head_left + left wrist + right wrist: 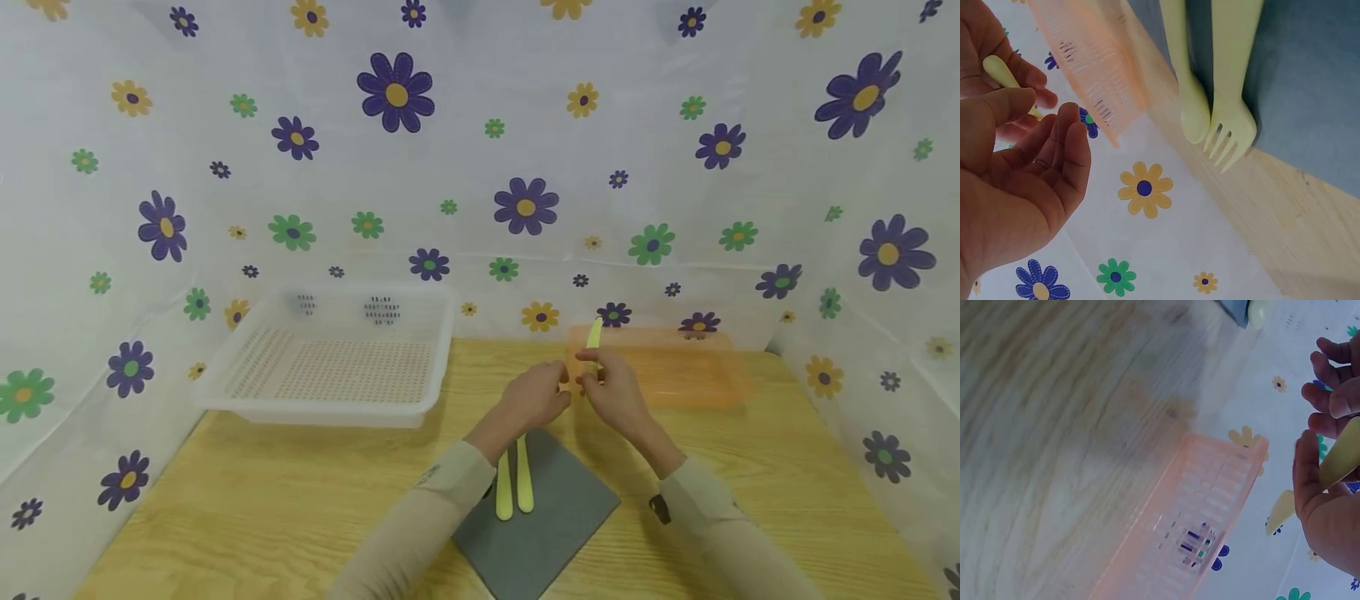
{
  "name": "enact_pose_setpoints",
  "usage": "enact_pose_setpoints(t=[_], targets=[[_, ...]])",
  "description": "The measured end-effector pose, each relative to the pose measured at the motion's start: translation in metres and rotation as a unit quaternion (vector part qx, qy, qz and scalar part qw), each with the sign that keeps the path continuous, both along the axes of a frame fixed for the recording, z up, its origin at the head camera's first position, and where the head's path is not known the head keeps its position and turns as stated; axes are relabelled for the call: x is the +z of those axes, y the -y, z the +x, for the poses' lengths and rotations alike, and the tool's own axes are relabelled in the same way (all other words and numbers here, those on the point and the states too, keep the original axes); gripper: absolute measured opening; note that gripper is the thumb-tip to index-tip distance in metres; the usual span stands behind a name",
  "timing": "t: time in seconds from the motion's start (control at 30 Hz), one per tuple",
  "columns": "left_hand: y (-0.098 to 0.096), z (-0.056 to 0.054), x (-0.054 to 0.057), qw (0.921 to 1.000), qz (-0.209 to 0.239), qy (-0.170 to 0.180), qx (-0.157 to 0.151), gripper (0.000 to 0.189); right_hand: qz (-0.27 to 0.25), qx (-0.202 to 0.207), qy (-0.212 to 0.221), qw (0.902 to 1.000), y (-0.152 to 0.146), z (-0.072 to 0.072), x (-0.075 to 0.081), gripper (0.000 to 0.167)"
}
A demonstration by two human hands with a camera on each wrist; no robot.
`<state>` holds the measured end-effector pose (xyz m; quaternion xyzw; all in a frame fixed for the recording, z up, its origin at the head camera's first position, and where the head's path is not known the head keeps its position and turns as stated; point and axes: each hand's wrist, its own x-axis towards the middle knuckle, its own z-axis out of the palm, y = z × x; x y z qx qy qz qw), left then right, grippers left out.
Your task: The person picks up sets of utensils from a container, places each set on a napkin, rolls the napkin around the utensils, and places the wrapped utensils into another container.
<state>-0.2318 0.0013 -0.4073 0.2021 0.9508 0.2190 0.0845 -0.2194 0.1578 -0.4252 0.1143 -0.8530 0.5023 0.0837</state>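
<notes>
My right hand [613, 392] holds a pale yellow knife [594, 335], its blade pointing up and away. In the right wrist view the knife's handle [1340, 459] passes through that hand's grip [1335, 528]. Just beside it, my left hand [531, 398] has loosely bent fingers with nothing in them; a small gap parts the two hands. A matching spoon [1194, 112] and fork [1233, 125] lie side by side on a grey board [558, 508], partly under my left forearm in the head view.
An orange slotted basket [675, 400] stands behind my right hand, against the flowered backdrop. At the back left is a larger white perforated basket [330, 412]. Flowered sheeting [465, 158] encloses the wooden table [300, 500] on the back and sides.
</notes>
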Motion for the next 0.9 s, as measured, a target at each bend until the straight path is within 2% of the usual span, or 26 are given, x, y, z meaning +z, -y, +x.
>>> enact_pose_setpoints(t=[0.1,0.23,0.37,0.47,0.6,0.77,0.9], targets=[[0.005,0.006,0.005,0.9999,-0.001,0.0,-0.01,0.028,0.003,-0.014,0.022,0.9997,0.001,0.003,0.001,0.037],[0.016,0.015,0.008,0.9996,0.002,0.007,-0.028,0.023,-0.005,-0.009,0.039,0.9992,0.003,0.009,0.003,0.038],[0.03,0.023,0.009,0.9985,0.01,0.016,-0.051,0.02,-0.016,0.03,0.044,0.9985,0.006,0.015,-0.001,0.036],[0.04,0.031,0.012,0.9981,0.019,0.022,-0.054,0.02,-0.015,0.069,0.046,0.9964,0.009,0.019,-0.006,0.036],[0.053,0.042,0.011,0.9984,0.022,0.028,-0.044,0.016,0.021,0.099,0.022,0.9946,0.015,0.025,-0.011,0.04],[0.068,0.05,0.005,0.9988,0.007,0.024,-0.041,0.013,0.093,0.107,-0.025,0.9896,0.022,0.033,-0.012,0.039],[0.078,0.055,0.003,0.999,0.012,0.025,-0.035,0.012,0.114,0.104,-0.035,0.9874,0.028,0.04,-0.01,0.031]])
